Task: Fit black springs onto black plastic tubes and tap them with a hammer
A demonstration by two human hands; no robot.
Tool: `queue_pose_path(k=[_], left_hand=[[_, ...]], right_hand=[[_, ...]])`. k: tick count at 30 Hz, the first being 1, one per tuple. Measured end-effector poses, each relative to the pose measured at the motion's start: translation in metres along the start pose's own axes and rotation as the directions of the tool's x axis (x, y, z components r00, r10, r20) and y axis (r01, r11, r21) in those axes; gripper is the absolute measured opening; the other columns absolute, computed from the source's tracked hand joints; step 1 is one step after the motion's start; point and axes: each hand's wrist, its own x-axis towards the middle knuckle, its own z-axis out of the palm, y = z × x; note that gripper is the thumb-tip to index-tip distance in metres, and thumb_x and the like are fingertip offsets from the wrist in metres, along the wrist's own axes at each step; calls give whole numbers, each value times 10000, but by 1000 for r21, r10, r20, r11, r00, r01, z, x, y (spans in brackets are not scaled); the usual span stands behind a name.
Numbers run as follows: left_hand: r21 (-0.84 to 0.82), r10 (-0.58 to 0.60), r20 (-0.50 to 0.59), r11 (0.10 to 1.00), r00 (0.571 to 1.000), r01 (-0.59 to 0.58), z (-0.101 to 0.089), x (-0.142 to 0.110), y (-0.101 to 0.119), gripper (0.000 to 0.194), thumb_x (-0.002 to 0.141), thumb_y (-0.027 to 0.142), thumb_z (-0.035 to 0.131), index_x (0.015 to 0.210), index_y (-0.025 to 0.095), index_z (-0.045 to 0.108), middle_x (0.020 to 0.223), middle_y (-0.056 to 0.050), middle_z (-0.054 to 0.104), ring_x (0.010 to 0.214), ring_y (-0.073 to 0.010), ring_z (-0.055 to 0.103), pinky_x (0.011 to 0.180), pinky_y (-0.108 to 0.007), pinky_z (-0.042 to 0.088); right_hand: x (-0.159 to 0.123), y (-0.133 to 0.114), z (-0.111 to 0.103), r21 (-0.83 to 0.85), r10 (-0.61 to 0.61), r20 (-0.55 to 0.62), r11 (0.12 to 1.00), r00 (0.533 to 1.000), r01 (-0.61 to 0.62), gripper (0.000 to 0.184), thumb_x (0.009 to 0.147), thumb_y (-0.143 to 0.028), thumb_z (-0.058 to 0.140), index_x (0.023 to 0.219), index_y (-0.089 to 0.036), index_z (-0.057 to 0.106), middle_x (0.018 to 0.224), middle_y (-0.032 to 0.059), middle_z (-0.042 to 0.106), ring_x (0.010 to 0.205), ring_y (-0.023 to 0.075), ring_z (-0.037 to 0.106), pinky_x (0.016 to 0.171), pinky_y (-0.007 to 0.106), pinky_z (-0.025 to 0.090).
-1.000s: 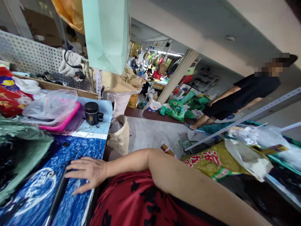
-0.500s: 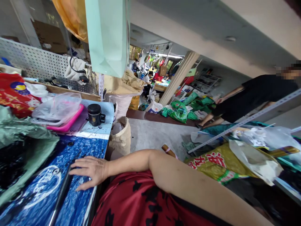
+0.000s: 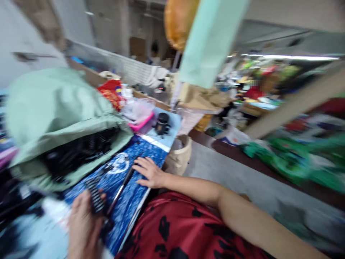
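At the left, the green bag lay on its side on the table, its mouth gaping toward the wearer and a mass of dark pieces showing inside. Just in front of that mouth, the left hand was closed on a black ribbed piece, pinched between the thumb and the fingers, though blur hid the exact hold. Behind the bag's right end stood a red packet. To the right of the bag's mouth, a slim rod with a dark handle lay slanting across the blue cover. Beyond the bag's right end came a pink tray with clear plastic heaped on it. Right of the bag, the right hand was spread palm down, its fingers open and gripping nothing; whether they touched the rod's upper end could not be told. Farther right of the bag stood a black mug, then an open pale sack past the table's edge. The handling looked only partway along: one piece was in hand outside the bag, plenty more lay within it, and how many had been dealt with could not be judged.
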Motion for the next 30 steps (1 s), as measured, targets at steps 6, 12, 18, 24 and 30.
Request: queue_pose_path(k=[6, 12, 18, 24, 30], left_hand=[[-154, 54, -86, 986, 995, -67, 10, -11, -13, 629, 547, 573, 986, 895, 195, 623, 717, 18, 732, 558, -142, 679, 519, -222, 519], [-203, 134, -224, 962, 965, -181, -16, -45, -23, 582, 639, 580, 948, 919, 194, 614, 731, 12, 723, 542, -133, 665, 536, -235, 514], [-14, 228, -426, 966, 876, -258, -47, -71, -42, 551, 714, 639, 867, 936, 200, 619, 722, 4, 703, 558, -140, 641, 549, -242, 475], [527, 414, -234, 814, 880, -243, -32, -44, -45, 231, 789, 392, 847, 902, 216, 750, 813, -33, 701, 750, -186, 612, 744, -293, 452], [808, 245, -38, 578, 969, -115, -54, -6, -28, 246, 742, 443, 854, 776, 226, 745, 656, -18, 631, 629, -195, 535, 634, -314, 368]], right_hand=[[41, -24, 8, 182, -367, -11, 914, 930, 363, 501, 1018, -407, 652, 1435, -135, 599, 1353, 200, 689, 1316, 282, 615, 1130, 501, 447], [54, -30, 18, 132, -517, -39, 845, 855, 518, 234, 1079, -300, 530, 1034, -171, 720, 940, 93, 713, 874, 216, 650, 809, 355, 520], [53, -6, 3, 354, -358, -150, 851, 922, 388, 186, 1076, -252, 494, 1113, -201, 669, 920, 80, 721, 812, 215, 698, 763, 351, 566], [64, -17, -9, 430, -283, -72, 856, 956, 286, 215, 1078, -281, 491, 1079, -189, 685, 939, 78, 747, 831, 204, 720, 772, 317, 573], [82, -14, -19, 471, -251, -206, 821, 946, 321, 242, 1083, -260, 458, 1182, -188, 667, 936, 74, 738, 817, 186, 706, 769, 311, 582]])
